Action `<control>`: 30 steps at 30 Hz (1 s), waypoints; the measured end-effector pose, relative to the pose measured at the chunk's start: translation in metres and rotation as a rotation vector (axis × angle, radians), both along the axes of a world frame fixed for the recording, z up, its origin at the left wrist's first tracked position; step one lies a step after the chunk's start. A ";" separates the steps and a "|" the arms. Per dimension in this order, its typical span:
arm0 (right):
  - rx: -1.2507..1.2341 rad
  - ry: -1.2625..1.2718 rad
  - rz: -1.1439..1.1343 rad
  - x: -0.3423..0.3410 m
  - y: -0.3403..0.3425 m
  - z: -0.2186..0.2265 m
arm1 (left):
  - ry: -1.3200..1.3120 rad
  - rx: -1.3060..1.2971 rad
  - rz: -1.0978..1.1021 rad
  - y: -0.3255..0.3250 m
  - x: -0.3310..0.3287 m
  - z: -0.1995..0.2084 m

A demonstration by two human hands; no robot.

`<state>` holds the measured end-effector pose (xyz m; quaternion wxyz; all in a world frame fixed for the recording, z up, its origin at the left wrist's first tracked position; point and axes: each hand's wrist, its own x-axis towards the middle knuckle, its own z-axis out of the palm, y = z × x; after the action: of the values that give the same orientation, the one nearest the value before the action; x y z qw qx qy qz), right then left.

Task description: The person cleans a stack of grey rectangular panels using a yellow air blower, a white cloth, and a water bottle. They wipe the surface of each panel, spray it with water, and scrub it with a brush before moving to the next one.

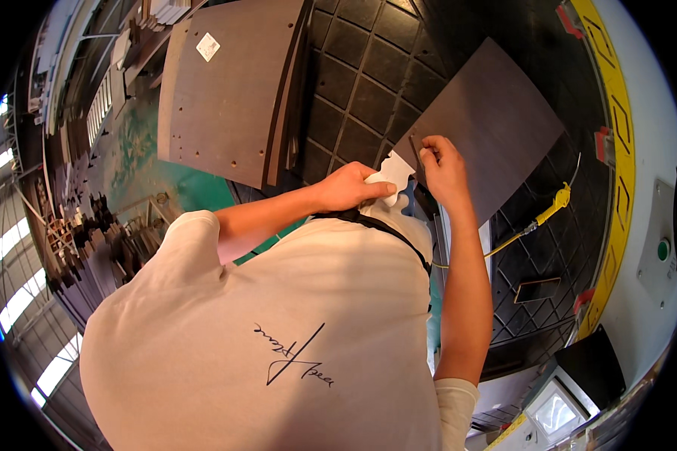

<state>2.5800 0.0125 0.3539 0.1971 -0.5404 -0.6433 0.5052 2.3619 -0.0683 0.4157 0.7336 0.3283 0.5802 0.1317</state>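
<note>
Just left of the brown board (pixel 496 120), the left hand (pixel 353 186) pinches a white sheet (pixel 395 173). It looks light and bendy (easy to rip), so hold its edge. Over the board, the right hand (pixel 444 169) curls; I can't tell if it pinches anything.

A panel stack (pixel 226 98) is lying left of a single panel (pixel 496 128), which is resting on the worktop (pixel 579 244); an air gun (pixel 555 204) is lying beside that panel's near right edge, a phone-like object (pixel 538 290) sitting nearer the wearer

Green floor (pixel 203 186), bright strip windows (pixel 60 370)
</note>
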 end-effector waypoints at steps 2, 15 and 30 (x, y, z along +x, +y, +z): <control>-0.005 0.015 -0.006 0.000 0.001 0.000 | 0.024 0.026 -0.013 -0.003 -0.001 -0.004; -0.070 0.070 0.005 0.004 0.002 -0.001 | 0.044 0.047 -0.037 -0.007 -0.002 0.010; 0.139 -0.056 0.050 -0.020 -0.015 0.000 | 0.183 0.065 -0.048 -0.019 -0.020 0.022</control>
<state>2.5605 -0.0025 0.3535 0.2035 -0.5229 -0.6955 0.4489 2.3415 -0.0873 0.4374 0.6696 0.3763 0.6321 0.1021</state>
